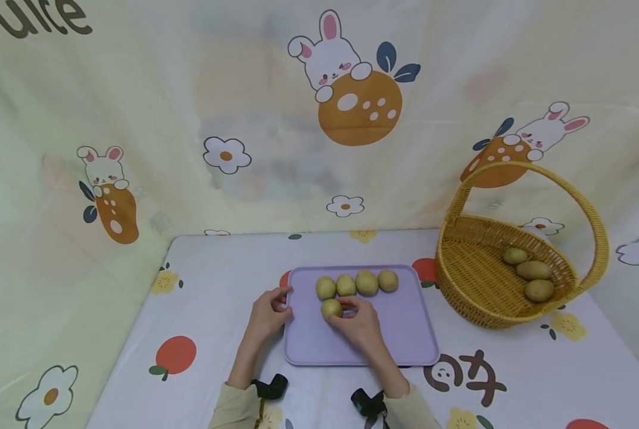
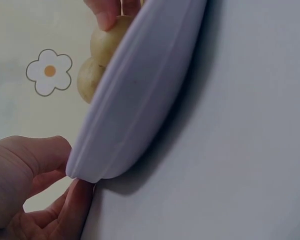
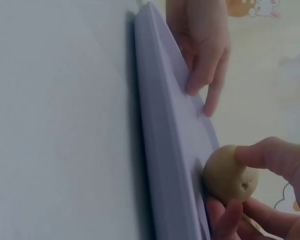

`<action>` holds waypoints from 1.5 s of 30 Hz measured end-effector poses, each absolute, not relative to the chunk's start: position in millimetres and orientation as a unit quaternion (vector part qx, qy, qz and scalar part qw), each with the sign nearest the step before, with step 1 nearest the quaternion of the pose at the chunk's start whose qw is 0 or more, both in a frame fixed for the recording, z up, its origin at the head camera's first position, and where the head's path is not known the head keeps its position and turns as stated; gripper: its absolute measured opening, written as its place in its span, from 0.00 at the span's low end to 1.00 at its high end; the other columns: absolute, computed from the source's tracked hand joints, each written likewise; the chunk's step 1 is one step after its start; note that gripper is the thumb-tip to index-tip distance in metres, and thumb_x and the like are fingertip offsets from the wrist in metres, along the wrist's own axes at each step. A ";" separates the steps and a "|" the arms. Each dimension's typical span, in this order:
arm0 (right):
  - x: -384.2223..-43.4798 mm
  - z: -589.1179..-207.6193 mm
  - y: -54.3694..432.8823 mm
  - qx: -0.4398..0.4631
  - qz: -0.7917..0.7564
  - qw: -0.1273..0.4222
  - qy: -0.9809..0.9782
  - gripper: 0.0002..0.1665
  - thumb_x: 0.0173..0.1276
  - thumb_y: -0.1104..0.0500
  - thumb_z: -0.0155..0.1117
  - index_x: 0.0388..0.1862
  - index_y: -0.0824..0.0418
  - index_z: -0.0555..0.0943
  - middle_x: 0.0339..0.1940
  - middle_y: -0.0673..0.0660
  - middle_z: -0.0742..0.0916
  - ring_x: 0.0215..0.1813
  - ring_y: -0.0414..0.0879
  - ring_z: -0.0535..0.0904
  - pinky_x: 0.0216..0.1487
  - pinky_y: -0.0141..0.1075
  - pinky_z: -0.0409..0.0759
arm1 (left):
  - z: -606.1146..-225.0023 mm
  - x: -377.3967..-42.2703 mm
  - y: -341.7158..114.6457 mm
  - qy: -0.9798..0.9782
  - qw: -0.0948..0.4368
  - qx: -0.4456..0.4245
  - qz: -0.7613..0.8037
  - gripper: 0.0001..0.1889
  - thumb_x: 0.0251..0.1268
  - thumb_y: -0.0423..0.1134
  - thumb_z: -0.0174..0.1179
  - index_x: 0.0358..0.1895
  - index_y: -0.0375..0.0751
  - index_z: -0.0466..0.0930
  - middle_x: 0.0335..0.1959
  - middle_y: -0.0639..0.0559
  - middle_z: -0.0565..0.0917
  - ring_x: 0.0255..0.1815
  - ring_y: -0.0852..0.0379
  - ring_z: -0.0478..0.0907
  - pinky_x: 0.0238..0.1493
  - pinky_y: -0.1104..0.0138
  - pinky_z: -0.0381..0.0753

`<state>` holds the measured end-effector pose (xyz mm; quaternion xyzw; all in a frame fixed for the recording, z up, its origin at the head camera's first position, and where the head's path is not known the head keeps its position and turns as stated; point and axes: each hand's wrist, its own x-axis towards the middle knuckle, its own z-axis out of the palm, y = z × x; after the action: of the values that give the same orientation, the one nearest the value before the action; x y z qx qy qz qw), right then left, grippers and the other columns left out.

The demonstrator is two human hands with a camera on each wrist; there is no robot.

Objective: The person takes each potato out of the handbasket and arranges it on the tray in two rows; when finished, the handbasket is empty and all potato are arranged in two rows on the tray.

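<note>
In the head view, my right hand (image 1: pixel 359 325) pinches a round, tan-green kiwi (image 1: pixel 331 308) between thumb and fingers. The right wrist view shows this kiwi (image 3: pixel 230 172) with a small dark spot on its end, low against the tray. A row of several kiwis (image 1: pixel 367 282) stands just behind it along the back of the lilac tray (image 1: pixel 394 333). My left hand (image 1: pixel 265 314) is at the tray's left edge; in the left wrist view its thumb and fingers grip the rim (image 2: pixel 85 155) from both sides.
A yellow wicker basket (image 1: pixel 474 286) with a tall arched handle stands right of the tray. Three kiwis (image 1: pixel 533 270) lie inside it on the right. The table wears a white printed cloth (image 1: pixel 212 310), and a printed curtain (image 1: pixel 276 196) hangs behind.
</note>
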<state>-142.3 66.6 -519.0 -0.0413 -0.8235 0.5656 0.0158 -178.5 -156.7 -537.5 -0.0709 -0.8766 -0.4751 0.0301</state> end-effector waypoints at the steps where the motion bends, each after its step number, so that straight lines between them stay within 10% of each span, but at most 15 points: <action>1: -142.2 -519.1 65.8 -0.050 0.564 0.016 -0.824 0.23 0.46 0.62 0.77 0.44 0.68 0.85 0.36 0.60 0.88 0.33 0.47 0.84 0.37 0.38 0.80 | -537.7 -178.5 -156.4 -0.876 0.031 -0.072 -0.475 0.23 0.49 0.24 0.64 0.54 0.34 0.83 0.34 0.44 0.78 0.28 0.58 0.75 0.30 0.70 0.74; 45: -138.6 -499.2 84.7 -0.071 0.531 0.009 -0.844 0.21 0.55 0.56 0.74 0.45 0.67 0.84 0.33 0.56 0.87 0.40 0.50 0.82 0.47 0.44 0.77 | -537.4 -178.8 -156.5 -0.876 0.026 -0.069 -0.477 0.24 0.48 0.25 0.64 0.54 0.35 0.83 0.34 0.45 0.78 0.28 0.59 0.73 0.30 0.70 0.73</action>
<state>-138.6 84.7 -499.2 -0.0708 -0.8443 0.5311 0.0093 -178.8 -156.5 -537.4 -0.0694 -0.8757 -0.4771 0.0260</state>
